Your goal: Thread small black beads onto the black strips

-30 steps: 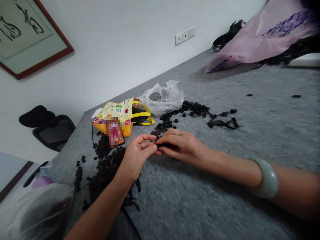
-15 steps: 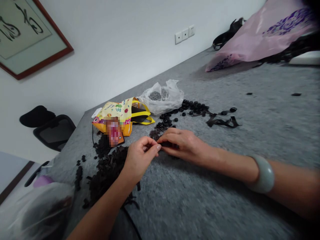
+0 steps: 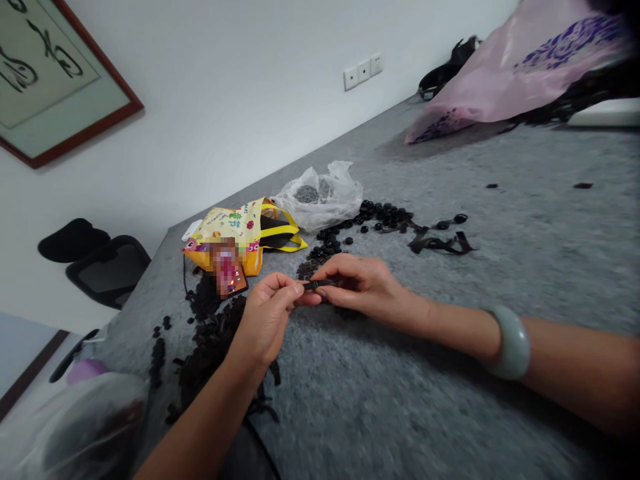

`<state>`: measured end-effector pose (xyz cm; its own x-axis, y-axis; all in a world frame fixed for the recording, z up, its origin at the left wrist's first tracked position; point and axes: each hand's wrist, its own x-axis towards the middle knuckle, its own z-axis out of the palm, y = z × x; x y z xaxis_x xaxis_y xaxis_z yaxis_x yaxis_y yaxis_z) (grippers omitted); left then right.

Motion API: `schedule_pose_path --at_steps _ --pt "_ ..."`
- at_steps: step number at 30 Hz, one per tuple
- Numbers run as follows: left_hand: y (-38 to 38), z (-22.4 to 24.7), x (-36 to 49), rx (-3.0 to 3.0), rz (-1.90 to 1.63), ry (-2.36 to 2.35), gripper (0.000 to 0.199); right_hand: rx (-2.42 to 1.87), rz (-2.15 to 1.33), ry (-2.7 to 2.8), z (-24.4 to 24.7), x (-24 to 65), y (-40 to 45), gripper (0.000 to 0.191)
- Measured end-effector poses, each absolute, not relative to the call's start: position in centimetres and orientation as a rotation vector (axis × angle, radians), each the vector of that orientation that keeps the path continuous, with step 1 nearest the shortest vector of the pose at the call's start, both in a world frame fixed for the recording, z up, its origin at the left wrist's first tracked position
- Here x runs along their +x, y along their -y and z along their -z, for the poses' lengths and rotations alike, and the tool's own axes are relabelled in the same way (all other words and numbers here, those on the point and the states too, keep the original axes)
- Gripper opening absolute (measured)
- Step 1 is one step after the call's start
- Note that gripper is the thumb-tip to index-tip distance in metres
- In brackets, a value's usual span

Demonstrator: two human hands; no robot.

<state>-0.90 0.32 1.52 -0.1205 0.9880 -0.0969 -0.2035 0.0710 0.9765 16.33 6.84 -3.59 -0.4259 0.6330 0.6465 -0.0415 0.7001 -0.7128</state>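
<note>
My left hand (image 3: 267, 315) and my right hand (image 3: 363, 287) meet above the grey felt tabletop (image 3: 440, 393), both pinching a short black strip (image 3: 320, 284) between thumbs and fingers. A heap of dark strips with buttons (image 3: 213, 340) lies beneath my left wrist. Loose black buttons (image 3: 385, 215) spread beyond my right hand, and a few black straps (image 3: 440, 244) lie to their right. A jade bangle (image 3: 513, 343) circles my right forearm.
A yellow printed bag (image 3: 235, 227) with a blurred orange object on it and a clear plastic bag of small dark pieces (image 3: 320, 200) sit at the table's far edge. A pink plastic bag (image 3: 500, 80) lies far right; a white wall and chair stand beyond.
The black strip now shows plainly between my fingertips, and my hands have shifted slightly. The whole view has moved a little, and the objects on the table stay in place.
</note>
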Motion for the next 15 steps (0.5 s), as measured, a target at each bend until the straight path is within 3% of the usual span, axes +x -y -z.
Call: schedule_pose_path --at_steps 15 --pt "-0.60 -1.10 -1.23 0.867 -1.330 -1.040 0.021 -0.533 -1.199 1.716 2.58 16.33 -6.10 0.016"
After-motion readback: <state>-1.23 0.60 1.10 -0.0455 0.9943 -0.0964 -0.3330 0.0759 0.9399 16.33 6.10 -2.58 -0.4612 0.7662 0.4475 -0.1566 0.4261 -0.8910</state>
